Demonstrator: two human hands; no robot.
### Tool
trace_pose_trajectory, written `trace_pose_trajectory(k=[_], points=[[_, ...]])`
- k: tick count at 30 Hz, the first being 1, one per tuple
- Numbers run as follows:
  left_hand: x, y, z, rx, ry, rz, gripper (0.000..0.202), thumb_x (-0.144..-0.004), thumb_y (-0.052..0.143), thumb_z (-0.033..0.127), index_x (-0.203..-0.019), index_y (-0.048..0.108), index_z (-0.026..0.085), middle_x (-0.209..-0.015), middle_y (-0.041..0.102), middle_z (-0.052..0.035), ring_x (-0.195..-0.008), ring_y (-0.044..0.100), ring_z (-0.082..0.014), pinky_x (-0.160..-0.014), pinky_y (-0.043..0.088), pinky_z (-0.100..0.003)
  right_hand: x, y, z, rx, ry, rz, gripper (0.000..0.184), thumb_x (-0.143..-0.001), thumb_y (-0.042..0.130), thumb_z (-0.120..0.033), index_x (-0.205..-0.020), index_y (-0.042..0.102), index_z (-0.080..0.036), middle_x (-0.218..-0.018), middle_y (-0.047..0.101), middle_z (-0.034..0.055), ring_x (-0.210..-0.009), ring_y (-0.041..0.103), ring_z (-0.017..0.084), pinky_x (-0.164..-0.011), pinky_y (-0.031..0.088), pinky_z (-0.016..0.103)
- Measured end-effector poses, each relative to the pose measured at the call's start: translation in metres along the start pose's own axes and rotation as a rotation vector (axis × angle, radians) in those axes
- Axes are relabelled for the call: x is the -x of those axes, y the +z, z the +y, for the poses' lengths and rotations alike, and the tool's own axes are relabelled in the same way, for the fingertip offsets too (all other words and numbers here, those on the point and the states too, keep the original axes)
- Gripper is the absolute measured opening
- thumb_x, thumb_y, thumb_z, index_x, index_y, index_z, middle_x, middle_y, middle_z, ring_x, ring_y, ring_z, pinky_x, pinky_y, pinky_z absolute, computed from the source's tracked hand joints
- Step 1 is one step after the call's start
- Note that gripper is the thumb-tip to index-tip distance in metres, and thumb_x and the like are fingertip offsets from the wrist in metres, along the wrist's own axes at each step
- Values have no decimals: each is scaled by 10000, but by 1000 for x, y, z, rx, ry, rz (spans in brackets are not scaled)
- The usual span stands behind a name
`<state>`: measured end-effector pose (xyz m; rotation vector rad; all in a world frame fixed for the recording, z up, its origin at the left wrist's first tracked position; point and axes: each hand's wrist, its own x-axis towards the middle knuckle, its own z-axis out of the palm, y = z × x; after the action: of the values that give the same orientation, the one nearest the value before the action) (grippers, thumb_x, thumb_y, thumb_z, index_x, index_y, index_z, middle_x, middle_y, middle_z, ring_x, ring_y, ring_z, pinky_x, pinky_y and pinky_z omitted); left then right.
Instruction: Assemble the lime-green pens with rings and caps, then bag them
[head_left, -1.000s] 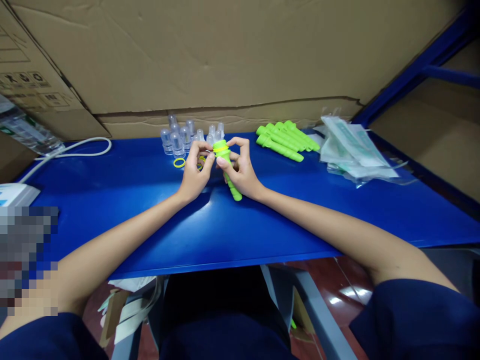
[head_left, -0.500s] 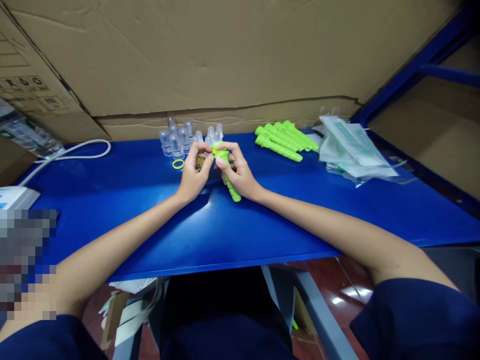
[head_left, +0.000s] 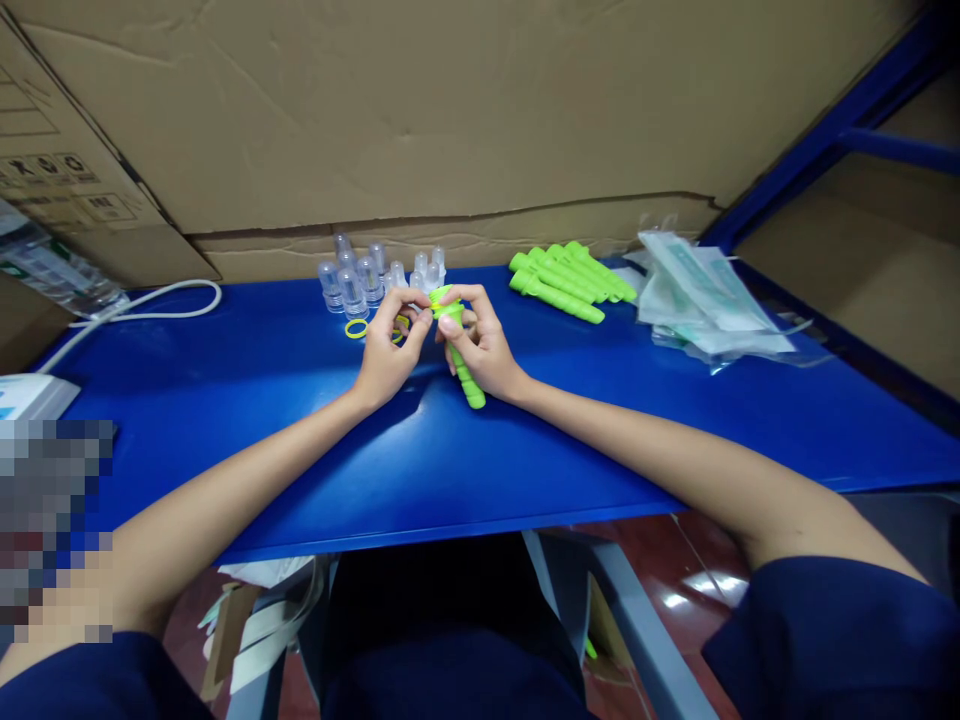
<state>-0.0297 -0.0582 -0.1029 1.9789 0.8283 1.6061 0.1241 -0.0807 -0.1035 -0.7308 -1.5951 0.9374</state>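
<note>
Wrapped in my right hand (head_left: pixel 487 350) is a lime-green ribbed tube (head_left: pixel 469 380), shaped like a small flashlight body, its wide head up and its narrow end pointing down toward me. The fingers of my left hand (head_left: pixel 392 347) are closed in a pinch at the rim of that head; whether a thin ring is between them I cannot tell. One yellow ring (head_left: pixel 356 328) lies on the table left of my left hand. More yellow shows behind the left fingers, partly hidden. Just beyond my hands stand several clear plastic caps (head_left: pixel 351 288).
Several more green tubes (head_left: pixel 562 285) lie in a row at the back right, beside a pile of plastic packets (head_left: pixel 712 300). A white cable (head_left: pixel 172 312) and a clear bottle (head_left: pixel 60 265) are at the left. Cardboard (head_left: pixel 450 120) walls the back of the blue table (head_left: pixel 300 490).
The green tube has shifted slightly right and toward me, showing a bit more of its head. Both hands keep their places around it.
</note>
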Motion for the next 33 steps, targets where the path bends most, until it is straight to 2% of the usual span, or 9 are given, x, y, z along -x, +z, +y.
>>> trace_pose_trajectory(k=[10, 16, 20, 22, 29, 33], points=[[-3, -2, -3, 40, 14, -52, 355, -893, 680, 535, -1017, 591, 215, -1004, 648, -32, -768, 586, -117, -669, 447, -250, -1, 1, -3, 23, 23, 35, 453, -909, 589, -679, -1096, 451, -290, -751, 521, -48, -406, 448, 84, -358, 409, 252], [-2, -2, -2, 1, 14, -78, 395, -899, 662, 570, -1042, 567, 214, -1028, 635, -37, -780, 585, -116, -667, 445, -247, -2, 0, -5, 51, 31, 30, 481, -905, 572, -705, -1108, 445, -288, -765, 523, -44, -420, 458, 84, -367, 420, 251], [-1, -1, -5, 1, 27, -64, 428, -897, 672, 573, -1112, 543, 226, -1105, 633, -50, -795, 607, -113, -667, 452, -247, -3, -1, -4, 63, 19, 49, 577, -922, 538, -711, -1293, 339, -316, -853, 562, -26, -440, 466, 75, -387, 436, 245], [-1, -1, -7, 14, 20, -41, 432, -889, 689, 567, -1120, 544, 232, -1092, 639, -49, -784, 608, -112, -665, 455, -248, -4, -1, -1, 35, 28, 64, 635, -910, 558, -711, -1320, 265, -324, -857, 569, -34, -439, 467, 70, -384, 434, 234], [-2, -1, -6, 7, 19, -12, 399, -902, 676, 555, -1090, 568, 220, -1105, 663, -50, -796, 611, -114, -659, 446, -240, -6, -1, 6, -44, 33, 41, 608, -860, 699, -612, -1157, 267, -305, -830, 576, -75, -437, 486, 60, -402, 468, 210], [-2, -2, -3, -2, 31, -17, 392, -909, 666, 551, -1098, 573, 220, -1129, 667, -58, -812, 621, -124, -663, 449, -246, -5, 0, 3, -30, 26, 53, 571, -872, 700, -573, -1132, 267, -307, -808, 566, -82, -441, 483, 65, -401, 470, 213]])
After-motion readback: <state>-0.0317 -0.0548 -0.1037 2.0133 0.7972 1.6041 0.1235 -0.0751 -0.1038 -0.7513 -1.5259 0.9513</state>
